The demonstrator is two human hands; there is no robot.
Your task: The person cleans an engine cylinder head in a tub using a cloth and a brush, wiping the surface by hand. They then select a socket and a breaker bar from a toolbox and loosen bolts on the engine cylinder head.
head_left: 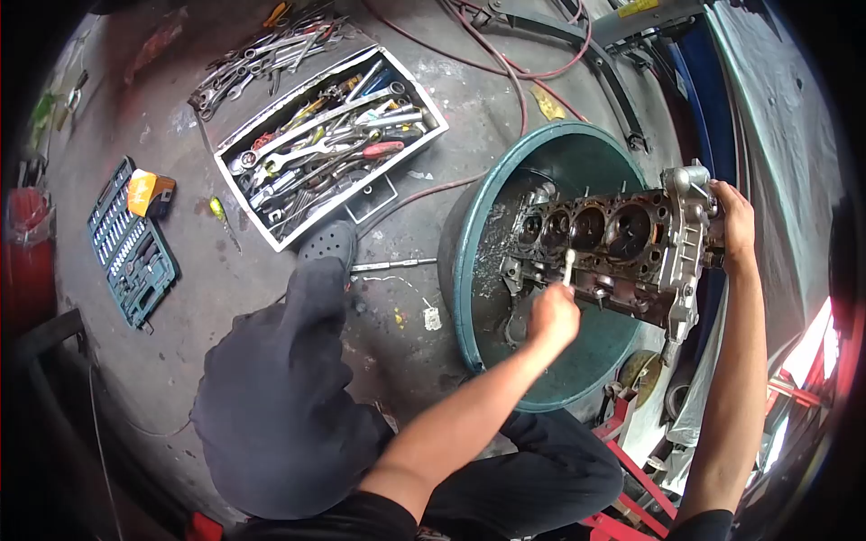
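Note:
An engine block (622,248) with several round cylinder openings lies across a large green tub (462,298), its far right end beyond the rim. My left hand (552,317) is closed around a short pale stick-like tool (569,263), whose tip is at the lower edge of the block's top face. At the block's right end, my right hand (736,216) grips the metal casing; some of its fingers are hidden behind the part. The inside of the tub looks wet and dirty around the block's left end.
A white-edged toolbox (242,200) full of wrenches stands upper left, with loose wrenches (262,68) behind it. A socket set (135,248), an orange-and-white box (150,194) and a screwdriver (222,219) lie on the floor. Red hoses (519,86) run behind the tub. Red metal stands (622,469) are lower right.

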